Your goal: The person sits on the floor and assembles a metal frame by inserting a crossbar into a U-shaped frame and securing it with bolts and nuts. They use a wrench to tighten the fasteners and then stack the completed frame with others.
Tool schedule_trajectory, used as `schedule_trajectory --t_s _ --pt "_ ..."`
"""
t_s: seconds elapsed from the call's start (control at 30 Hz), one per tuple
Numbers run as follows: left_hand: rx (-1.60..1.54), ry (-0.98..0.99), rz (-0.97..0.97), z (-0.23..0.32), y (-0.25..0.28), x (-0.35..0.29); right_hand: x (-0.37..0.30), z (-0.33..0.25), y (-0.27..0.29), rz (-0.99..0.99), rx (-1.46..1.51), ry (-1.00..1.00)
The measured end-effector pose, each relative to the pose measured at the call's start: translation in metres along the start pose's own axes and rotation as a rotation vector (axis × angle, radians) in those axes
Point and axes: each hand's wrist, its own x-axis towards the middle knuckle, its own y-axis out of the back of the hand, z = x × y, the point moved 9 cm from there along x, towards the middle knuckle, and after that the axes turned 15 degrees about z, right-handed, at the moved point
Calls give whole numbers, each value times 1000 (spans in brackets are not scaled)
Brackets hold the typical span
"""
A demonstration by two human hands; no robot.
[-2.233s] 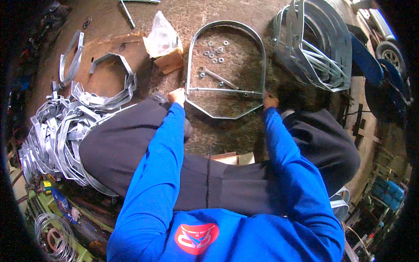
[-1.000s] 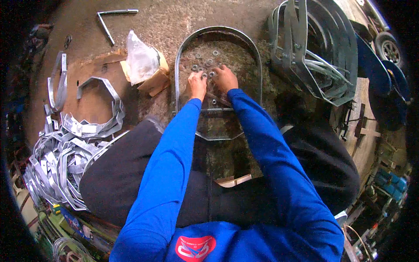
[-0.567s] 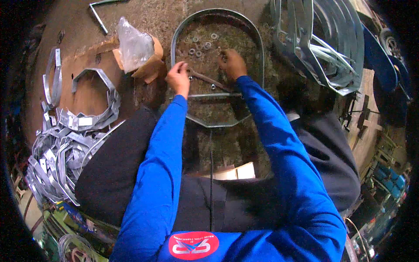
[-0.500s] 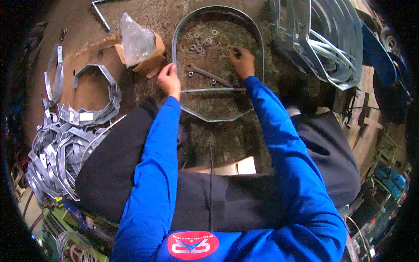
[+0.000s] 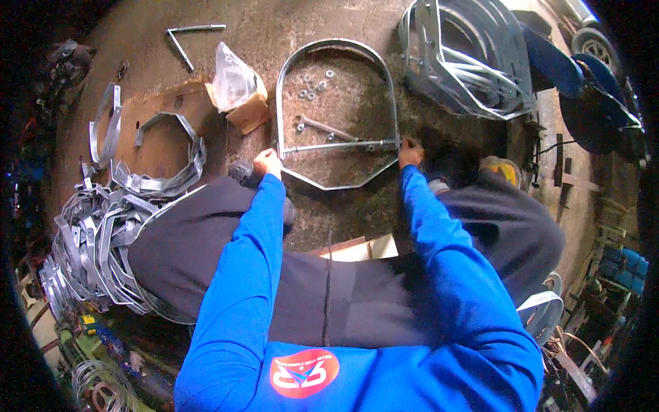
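A grey metal hoop lies on the floor before me, rounded at the far end and angled at the near end. A straight rod crosses it from side to side. At the rod's left end, my left hand is closed on the hoop's side. My right hand has its fingers curled at the opposite corner, where the rod meets the hoop; whether a small part is also in either hand is hidden. Inside the hoop lie a wrench and several nuts or washers.
An opened cardboard box with clear plastic stands left of the hoop. Bent metal straps are heaped by my left leg. Larger hoops are stacked at far right, near a wheel. A bent rod lies at far left.
My left hand has come down to the hoop's left corner. My right hand has left the hoop's inside and moved outward to its right corner. The head view has shifted.
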Motion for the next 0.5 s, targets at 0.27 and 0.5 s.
schedule_trajectory --t_s 0.27,0.5 --pt "-76 179 -71 -29 59 6 -69 22 -39 -183 -85 -89" --pt "-133 244 -149 -1 -11 -15 18 114 -96 -82 -811 820"
